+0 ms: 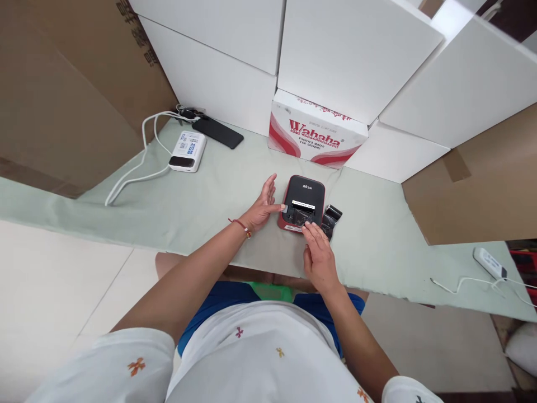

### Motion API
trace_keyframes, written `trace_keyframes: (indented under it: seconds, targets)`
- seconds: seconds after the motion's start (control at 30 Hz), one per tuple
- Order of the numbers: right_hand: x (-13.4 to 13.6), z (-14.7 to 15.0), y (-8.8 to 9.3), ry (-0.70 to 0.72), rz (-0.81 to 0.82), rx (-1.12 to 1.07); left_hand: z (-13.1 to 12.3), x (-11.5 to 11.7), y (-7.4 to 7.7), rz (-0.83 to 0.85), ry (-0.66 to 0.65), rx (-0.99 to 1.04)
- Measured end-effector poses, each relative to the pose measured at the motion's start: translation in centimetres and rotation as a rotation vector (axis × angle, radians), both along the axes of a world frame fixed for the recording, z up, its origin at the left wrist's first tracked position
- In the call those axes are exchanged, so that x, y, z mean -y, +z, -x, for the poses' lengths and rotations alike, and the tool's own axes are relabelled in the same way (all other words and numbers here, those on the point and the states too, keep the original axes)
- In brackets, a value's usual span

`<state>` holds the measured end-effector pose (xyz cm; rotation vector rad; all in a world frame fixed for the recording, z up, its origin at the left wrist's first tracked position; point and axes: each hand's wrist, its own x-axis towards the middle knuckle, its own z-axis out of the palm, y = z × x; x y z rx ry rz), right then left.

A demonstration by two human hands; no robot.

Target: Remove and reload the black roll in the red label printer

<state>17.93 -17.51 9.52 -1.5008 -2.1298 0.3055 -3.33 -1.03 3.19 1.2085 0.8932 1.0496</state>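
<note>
Located at the center of the frame, on a pale green cloth (235, 184): black-and-red device (308, 187), top side up, with white strip (302, 205) across the middle and glossy dark piece (302, 218) at the front. At the left edge of the device: left hand (262, 212), thumb in contact with the corner beside the white strip, remaining fingers extended and released, clear of the casing. At the lower front edge: right hand (321, 252), fingers straight and close together, unclenched, tips laid against the front by the dark piece, thumb apart from the fingertips. Just beside the device on the right, partly behind the right hand: black packet (330, 220); contents not discernible. Above center, against white panels (344, 50): red-and-white "Wahaha" carton (314, 131). Upper left: black phone (218, 132) and white power bank (189, 146) with white cable (145, 145). Far left and far right: brown cardboard (62, 84). Lower right: small white unit (490, 263) with thin white lead (459, 284).
</note>
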Motion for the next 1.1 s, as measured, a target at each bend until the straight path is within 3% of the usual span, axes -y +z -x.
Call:
trace_keyframes:
  seconds: [0.23,0.4,0.57,0.73,0.83,0.93,1.1]
  targets:
    - [-0.3,0.1,0.0,-0.020,-0.001,-0.018,0.4,0.2,-0.3,-0.022,-0.034,-0.038]
    - [-0.6,0.3,0.1,-0.035,-0.057,-0.033,-0.2,0.5,1.0,0.000,-0.062,-0.072]
    - [-2.1,-0.3,2.1,-0.015,-0.049,-0.075,1.8,0.5,1.9,0.006,-0.064,-0.262]
    - [-6.7,-1.4,6.0,-0.110,0.187,-0.106,8.4,-0.8,0.5,-0.251,0.151,-0.830]
    - [-10.6,-0.9,7.7,-0.173,0.317,0.161,11.4,-0.8,-0.5,-0.354,0.179,-1.082]
    - [-14.1,0.5,8.3,-0.177,0.477,0.472,12.3,0.2,-0.9,-0.427,0.177,-1.215]
    - [-17.5,2.8,7.5,-0.163,0.579,0.624,11.4,1.3,-0.5,-0.473,0.211,-1.292]
